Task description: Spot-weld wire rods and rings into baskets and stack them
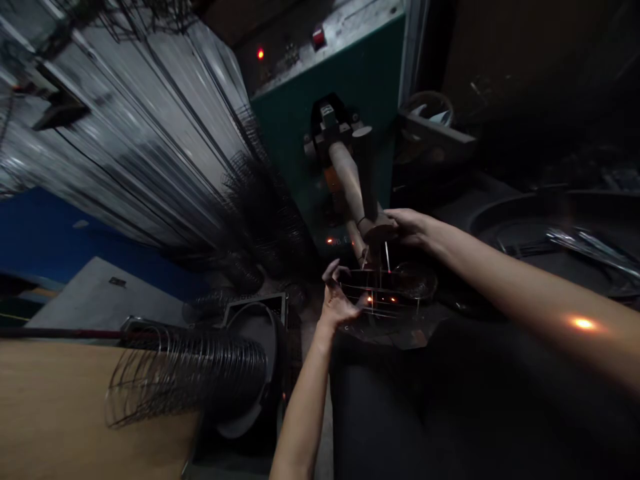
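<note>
A green spot-welding machine [350,87] stands ahead with a copper-coloured arm [347,177] reaching down toward me. Under its tip sits a wire frame [387,290] made of thin rods, with small orange sparks glowing on it. My left hand [336,301] grips the near left edge of the wire frame. My right hand [410,225] rests on the lower end of the welder arm, just above the frame. It is dim, so the finger details are hard to see.
A stack of wire rings [190,373] lies on a wooden bench [50,413] at lower left. More dark wire rings [260,207] are piled behind it. Bundled metal rods [125,127] fill the upper left. A round tray [555,233] with metal pieces sits at right.
</note>
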The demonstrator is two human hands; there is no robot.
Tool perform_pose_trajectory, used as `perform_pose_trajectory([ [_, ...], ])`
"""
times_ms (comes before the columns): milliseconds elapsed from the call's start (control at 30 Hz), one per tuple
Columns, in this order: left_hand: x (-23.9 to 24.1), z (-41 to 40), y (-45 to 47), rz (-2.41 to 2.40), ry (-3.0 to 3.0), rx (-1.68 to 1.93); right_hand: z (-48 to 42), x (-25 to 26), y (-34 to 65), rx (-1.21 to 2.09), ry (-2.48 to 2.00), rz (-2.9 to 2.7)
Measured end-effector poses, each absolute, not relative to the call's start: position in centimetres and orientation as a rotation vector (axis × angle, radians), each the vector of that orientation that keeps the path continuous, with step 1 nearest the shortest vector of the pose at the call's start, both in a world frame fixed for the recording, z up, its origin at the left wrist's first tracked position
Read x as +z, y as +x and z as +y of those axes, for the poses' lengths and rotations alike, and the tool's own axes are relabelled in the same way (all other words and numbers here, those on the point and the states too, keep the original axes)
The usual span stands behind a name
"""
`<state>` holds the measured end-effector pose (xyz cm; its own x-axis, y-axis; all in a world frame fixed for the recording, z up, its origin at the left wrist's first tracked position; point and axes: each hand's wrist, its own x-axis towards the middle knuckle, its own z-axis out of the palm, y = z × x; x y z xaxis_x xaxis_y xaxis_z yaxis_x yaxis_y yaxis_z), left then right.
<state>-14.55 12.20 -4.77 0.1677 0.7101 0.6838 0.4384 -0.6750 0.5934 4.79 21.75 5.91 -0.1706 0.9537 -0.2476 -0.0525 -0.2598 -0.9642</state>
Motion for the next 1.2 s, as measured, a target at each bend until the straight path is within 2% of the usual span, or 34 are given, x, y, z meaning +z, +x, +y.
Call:
perform_pose_trajectory([
  [67,-5.1,11.3,-15.0,1.058,2.304,1.430,22.0,7.2,5.8,1.620,-1.306,-1.025],
  [167,-4.8,8.9,-16.4,1.027,2.446,1.018,19.4,7.5,7.9,1.700,-1.340,-0.871],
  [233,-3.8,7.3,-17.0,1.083,2.345,0.788,16.0,6.2,8.6,1.640,-1.331,-0.938],
  [400,-0.5,5.5,-12.8,1.171,1.795,0.921,6.2,0.6,6.1,1.036,-1.356,-1.549],
  [467,0.6,5.1,-10.1,1.144,1.642,0.937,3.3,-0.6,5.4,0.887,-1.304,-1.821],
  [567,1.7,4.3,-8.4,1.145,1.510,0.927,1.2,0.1,7.9,0.802,-1.182,-2.081],
  [700,3.7,2.9,-10.0,1.048,1.683,0.880,2.3,4.0,14.9,0.373,-1.333,-2.000],
  [767,5.0,2.5,-11.3,1.010,1.766,0.854,3.5,5.9,17.2,0.455,-1.350,-2.063],
  [1000,8.5,3.2,-14.4,1.038,1.695,0.969,2.2,10.2,17.3,1.212,-1.311,-2.012],
  [1200,2.8,2.8,-11.8,1.029,1.391,0.672,-1.7,5.5,16.9,1.532,-1.632,-1.499],
])
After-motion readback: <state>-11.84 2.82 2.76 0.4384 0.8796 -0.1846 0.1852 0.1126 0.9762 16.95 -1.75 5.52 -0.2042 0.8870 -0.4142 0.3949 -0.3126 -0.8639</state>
